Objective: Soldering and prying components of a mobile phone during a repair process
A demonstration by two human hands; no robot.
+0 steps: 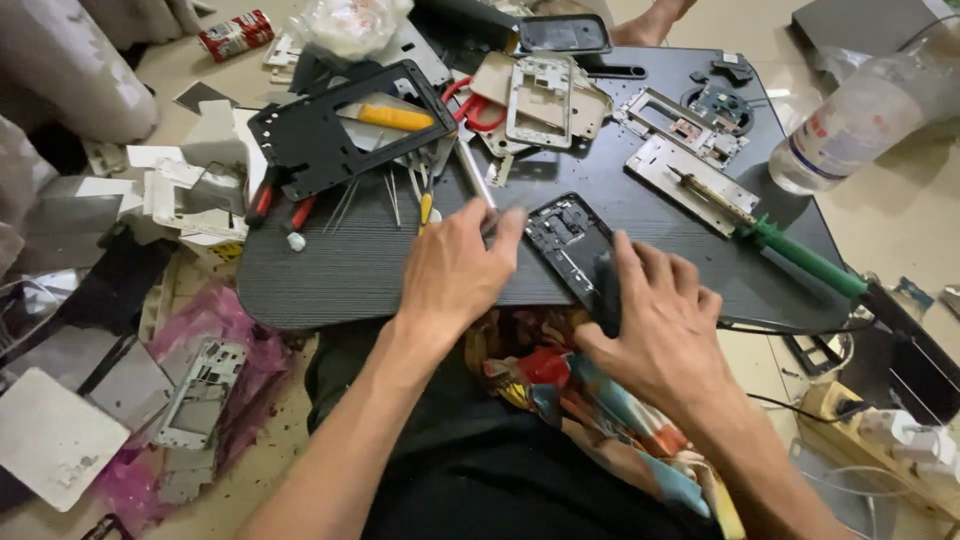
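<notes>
An opened black phone body [568, 240] lies on the dark ribbed work board [340, 265], its insides facing up. My right hand [655, 325] grips its near end, fingers wrapped over the lower edge. My left hand [455, 270] rests on the board just left of the phone, fingertips pinching a thin metal tool [476, 175] whose shaft points away from me. Whether the tool's tip touches the phone is hidden by my fingers.
A green-handled soldering iron [800, 258] lies right of the phone. Metal phone frames [690, 170], a black frame [345, 125], red scissors [478, 108], screwdrivers and tweezers crowd the far board. A plastic bottle [860, 115] stands at right. Phone parts litter the floor at left; a power strip [880, 425] lies at right.
</notes>
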